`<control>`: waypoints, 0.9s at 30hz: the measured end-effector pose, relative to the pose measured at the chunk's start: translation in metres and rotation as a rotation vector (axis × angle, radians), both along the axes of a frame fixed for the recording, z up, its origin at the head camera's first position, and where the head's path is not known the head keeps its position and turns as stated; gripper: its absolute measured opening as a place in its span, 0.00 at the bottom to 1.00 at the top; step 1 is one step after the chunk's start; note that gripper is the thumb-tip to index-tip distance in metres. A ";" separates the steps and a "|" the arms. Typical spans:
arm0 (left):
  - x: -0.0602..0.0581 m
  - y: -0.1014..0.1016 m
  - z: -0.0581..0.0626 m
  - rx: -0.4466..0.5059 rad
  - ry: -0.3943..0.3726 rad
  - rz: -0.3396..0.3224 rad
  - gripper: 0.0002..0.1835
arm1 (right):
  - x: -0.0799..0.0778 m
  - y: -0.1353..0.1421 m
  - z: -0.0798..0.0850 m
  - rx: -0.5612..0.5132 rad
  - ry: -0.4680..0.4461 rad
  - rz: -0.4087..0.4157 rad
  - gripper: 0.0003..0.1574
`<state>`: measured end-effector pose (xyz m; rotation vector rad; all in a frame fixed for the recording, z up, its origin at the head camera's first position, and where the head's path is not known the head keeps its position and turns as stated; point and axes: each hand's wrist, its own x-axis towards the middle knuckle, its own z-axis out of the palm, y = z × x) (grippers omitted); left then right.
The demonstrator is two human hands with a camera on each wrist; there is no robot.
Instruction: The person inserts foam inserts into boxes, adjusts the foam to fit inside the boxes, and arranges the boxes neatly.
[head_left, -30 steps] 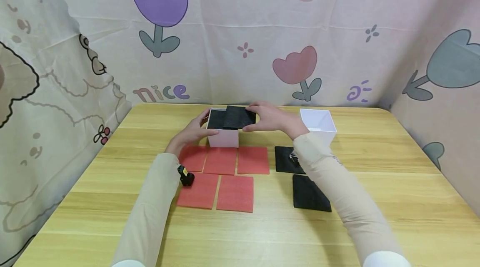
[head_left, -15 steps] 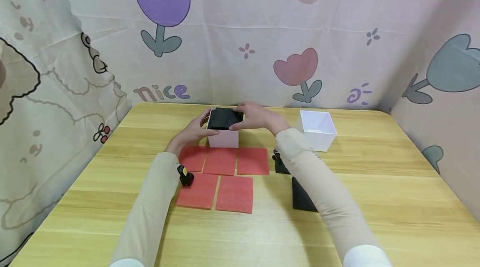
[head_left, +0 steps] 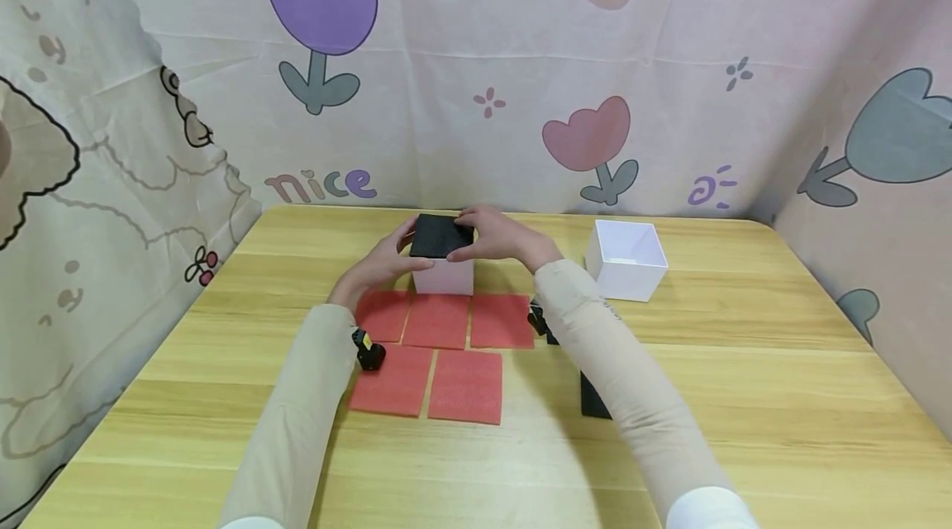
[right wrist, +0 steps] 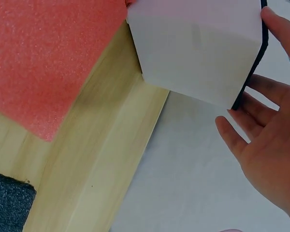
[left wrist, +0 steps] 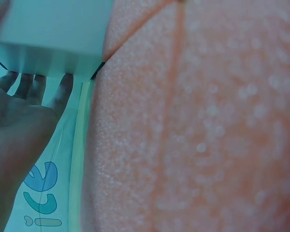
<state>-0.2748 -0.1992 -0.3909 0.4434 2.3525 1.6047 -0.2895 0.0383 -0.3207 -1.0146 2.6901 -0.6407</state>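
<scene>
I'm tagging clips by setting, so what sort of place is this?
Probably an indoor tabletop set up for recording: a wood-grain table, a printed cloth hanging close behind it, and red squares laid in rows.

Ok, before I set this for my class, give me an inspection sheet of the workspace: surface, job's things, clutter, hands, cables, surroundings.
Surface: wood-grain table.
Job's things: pinkish box with a black sheet on top; five red sheets flat in two rows; open-topped white box; two black sheets, partly hidden by the right sleeve.
Clutter: nothing seen.
Left hand: holds the pinkish box, thumb on its near face.
Right hand: thumb and fingers at the black sheet's edge.
Cables: nothing seen.
Surroundings: patterned cloth behind the table.
</scene>
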 end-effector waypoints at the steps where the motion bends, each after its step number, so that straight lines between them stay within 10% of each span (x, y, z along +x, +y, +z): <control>1: 0.000 0.000 0.001 0.002 -0.005 0.000 0.51 | 0.000 0.000 0.000 0.008 0.002 0.003 0.45; 9: 0.008 0.004 0.017 0.027 -0.038 -0.013 0.52 | 0.001 0.000 0.000 0.136 -0.029 0.034 0.41; 21: -0.001 0.000 0.001 0.000 0.007 0.008 0.51 | 0.002 -0.001 0.000 0.171 -0.075 0.052 0.37; 27: 0.001 0.000 0.000 0.015 0.011 -0.007 0.51 | 0.008 -0.011 0.005 0.232 0.049 0.068 0.33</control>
